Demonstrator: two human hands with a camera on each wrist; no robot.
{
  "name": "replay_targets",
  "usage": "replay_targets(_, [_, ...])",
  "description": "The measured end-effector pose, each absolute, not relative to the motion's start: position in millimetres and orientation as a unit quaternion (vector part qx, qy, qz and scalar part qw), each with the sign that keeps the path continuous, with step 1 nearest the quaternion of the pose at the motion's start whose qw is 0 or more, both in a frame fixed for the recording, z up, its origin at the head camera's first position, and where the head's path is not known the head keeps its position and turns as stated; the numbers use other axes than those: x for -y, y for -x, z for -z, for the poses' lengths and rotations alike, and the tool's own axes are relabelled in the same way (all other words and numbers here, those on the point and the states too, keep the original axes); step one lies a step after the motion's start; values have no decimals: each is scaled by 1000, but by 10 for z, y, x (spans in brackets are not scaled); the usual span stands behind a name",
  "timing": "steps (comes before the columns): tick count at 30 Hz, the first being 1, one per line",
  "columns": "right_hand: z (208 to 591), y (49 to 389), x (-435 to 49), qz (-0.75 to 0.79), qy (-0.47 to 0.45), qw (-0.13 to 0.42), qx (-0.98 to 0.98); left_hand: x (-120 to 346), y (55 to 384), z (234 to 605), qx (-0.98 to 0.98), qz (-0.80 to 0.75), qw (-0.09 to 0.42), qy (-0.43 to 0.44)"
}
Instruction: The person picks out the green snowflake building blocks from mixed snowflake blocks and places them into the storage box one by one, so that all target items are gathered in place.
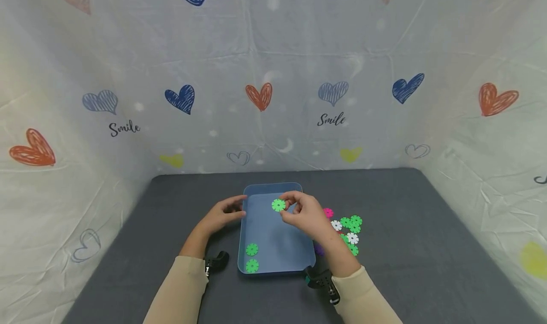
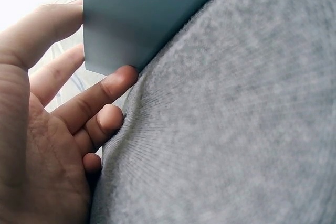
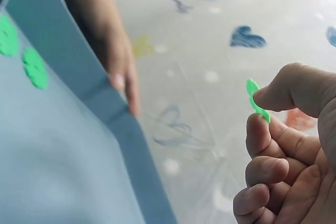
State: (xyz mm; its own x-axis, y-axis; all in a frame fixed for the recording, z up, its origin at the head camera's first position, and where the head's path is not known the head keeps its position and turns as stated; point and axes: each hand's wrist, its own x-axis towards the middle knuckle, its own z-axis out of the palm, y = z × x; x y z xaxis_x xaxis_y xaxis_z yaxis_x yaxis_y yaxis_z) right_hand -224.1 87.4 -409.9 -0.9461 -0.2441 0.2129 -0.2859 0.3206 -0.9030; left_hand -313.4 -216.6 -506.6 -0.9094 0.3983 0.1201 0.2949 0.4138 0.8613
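Observation:
Over the blue tray [image 1: 278,229], my right hand [image 1: 305,214] pinches a green snowflake disc [image 1: 278,205] between thumb and fingers. Seen edge-on in the right wrist view, that green disc [image 3: 257,100] is clear of the tray. Against the tray's left outer wall, my left hand [image 1: 222,214] rests its fingertips; in the left wrist view its fingers [image 2: 86,103] are spread loosely beside the wall [image 2: 126,30]. Two more green discs, an upper one [image 1: 252,249] and a lower one [image 1: 252,266], lie flat in the tray's near left corner.
Right of the tray, partly behind my right forearm, lies a loose group of green [image 1: 354,220], white [image 1: 352,238], pink [image 1: 328,213] and purple discs on the grey table [image 1: 410,248]. A patterned curtain [image 1: 290,67] hangs behind and along both sides.

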Motion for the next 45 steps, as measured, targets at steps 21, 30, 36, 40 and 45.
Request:
replay_targets(21, [4641, 2162, -170, -483, -164, -26, 860, 2177, 3129, 5042, -836, -507, 67, -200])
replay_targets(30, [4792, 2137, -100, -378, -162, 46, 910, 2167, 3134, 5046, -839, -496, 65, -211])
replay_targets(36, [4828, 2158, -96, -350, -136, 65, 925, 2165, 3125, 5020, -842, -491, 61, -213])
replay_targets(40, [4836, 2161, -97, -327, -131, 51, 935, 2165, 3118, 5014, -839, -498, 64, -212])
replay_targets(45, [4846, 2162, -100, -321, -123, 42, 938, 2162, 3126, 5027, -836, -503, 69, -208])
